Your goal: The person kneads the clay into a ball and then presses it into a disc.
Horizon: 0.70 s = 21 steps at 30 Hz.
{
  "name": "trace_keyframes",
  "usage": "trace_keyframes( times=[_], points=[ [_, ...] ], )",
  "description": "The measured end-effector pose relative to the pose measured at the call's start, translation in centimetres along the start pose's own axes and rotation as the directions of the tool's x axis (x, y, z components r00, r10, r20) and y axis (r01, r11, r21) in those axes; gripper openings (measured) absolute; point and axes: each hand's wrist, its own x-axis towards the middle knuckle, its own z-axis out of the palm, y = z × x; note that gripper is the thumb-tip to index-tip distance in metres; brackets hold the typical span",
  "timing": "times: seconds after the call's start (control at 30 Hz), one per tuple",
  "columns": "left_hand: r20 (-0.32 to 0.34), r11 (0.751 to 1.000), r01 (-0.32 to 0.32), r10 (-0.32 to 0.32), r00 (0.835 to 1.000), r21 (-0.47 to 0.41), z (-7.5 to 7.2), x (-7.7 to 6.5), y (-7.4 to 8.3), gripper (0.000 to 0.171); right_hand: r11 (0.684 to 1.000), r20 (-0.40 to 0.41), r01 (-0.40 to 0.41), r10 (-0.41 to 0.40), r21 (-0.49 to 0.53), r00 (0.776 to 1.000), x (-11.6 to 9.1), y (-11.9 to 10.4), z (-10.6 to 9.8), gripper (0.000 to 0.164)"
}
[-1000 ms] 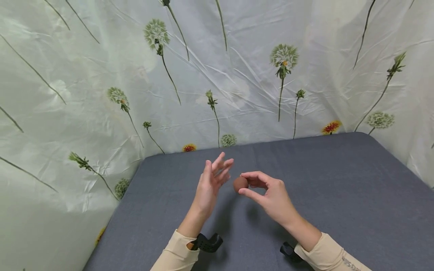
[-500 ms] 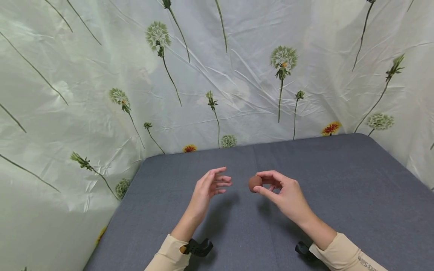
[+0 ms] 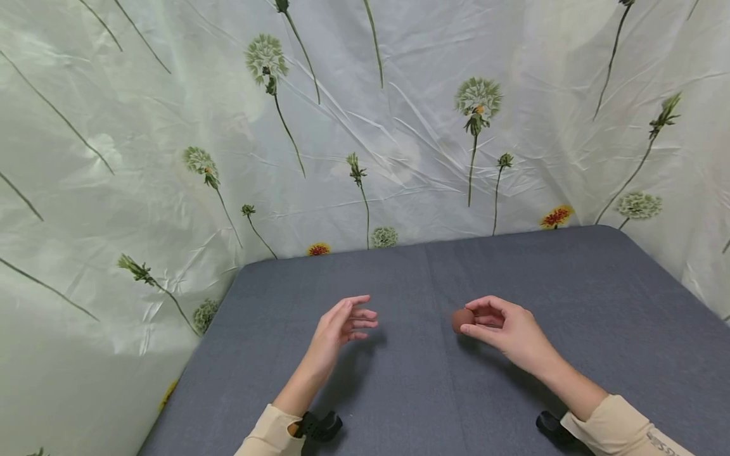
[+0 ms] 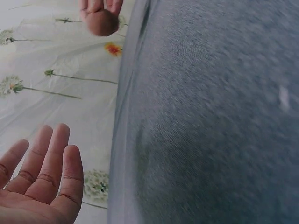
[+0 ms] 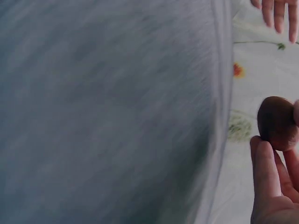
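A small brown ball [image 3: 462, 321] is pinched between the thumb and fingers of my right hand [image 3: 513, 332], held over the grey table right of the middle. In the right wrist view the ball [image 5: 276, 122] looks slightly oval, with fingertips at its lower side and right edge. My left hand [image 3: 338, 329] is to the left, fingers relaxed and spread, holding nothing. In the left wrist view the left hand's palm and fingers [image 4: 46, 186] show at the lower left, and the ball [image 4: 103, 22] appears at the top in the other hand.
The grey cloth-covered table [image 3: 399, 392] spans the lower part of the head view. Behind it and at its sides hangs a pale curtain [image 3: 410, 126] printed with dandelions and flowers. Each wrist wears a black camera mount [image 3: 322, 427].
My right hand has carried the ball to the right, and slightly nearer to me. The left hand has drifted left and lower, so the gap between the hands has widened.
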Motion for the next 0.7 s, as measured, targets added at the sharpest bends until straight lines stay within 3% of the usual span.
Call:
trace_keyframes(
  times=[0.4,0.57,0.7],
  points=[
    [0.019,1.000,0.022,-0.022,1.000,0.011,-0.7,-0.7,-0.6,0.056,0.983,0.204,-0.035,0.073,-0.181,0.976,-0.5,1.7,-2.9,0.037],
    [0.016,1.000,0.002,-0.003,1.000,0.016,-1.0,-0.9,-0.5,0.052,0.959,0.233,0.019,0.049,-0.281,0.971,-0.3,1.3,-3.8,0.039],
    [-0.020,1.000,0.003,-0.003,1.000,0.012,-1.0,-1.1,-0.1,0.048,0.925,0.228,0.098,-0.012,-0.367,0.974,0.7,0.2,-3.0,0.042]
  ],
)
